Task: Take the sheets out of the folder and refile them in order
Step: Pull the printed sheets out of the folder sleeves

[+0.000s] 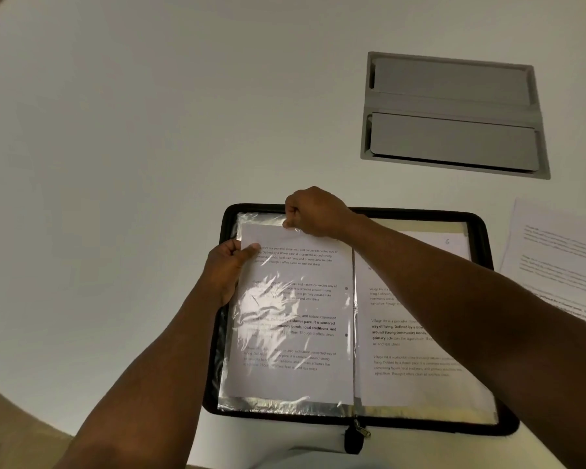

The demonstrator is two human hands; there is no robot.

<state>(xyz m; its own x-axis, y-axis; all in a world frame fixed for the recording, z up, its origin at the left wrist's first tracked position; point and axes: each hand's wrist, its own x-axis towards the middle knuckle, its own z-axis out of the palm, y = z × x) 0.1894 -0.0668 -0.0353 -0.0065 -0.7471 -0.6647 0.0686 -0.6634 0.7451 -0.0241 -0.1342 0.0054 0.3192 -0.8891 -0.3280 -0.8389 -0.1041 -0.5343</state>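
Note:
A black zip folder (487, 228) lies open on the white table, with clear plastic sleeves on both sides. In the left sleeve (268, 406) sits a printed sheet (295, 377). My left hand (225, 265) grips the sheet's upper left corner, thumb on top of the paper. My right hand (313, 211) pinches the top edge of the sleeve or sheet near the middle; which of the two I cannot tell. The right page (403, 350) holds another printed sheet, partly hidden under my right forearm, with a numbered sheet (447, 242) behind it.
Loose printed sheets (562, 258) lie on the table to the right of the folder. A grey recessed cable hatch (454, 113) is set into the tabletop behind it. The table's front edge curves at the lower left. The folder's zip pull (361, 431) hangs at the front.

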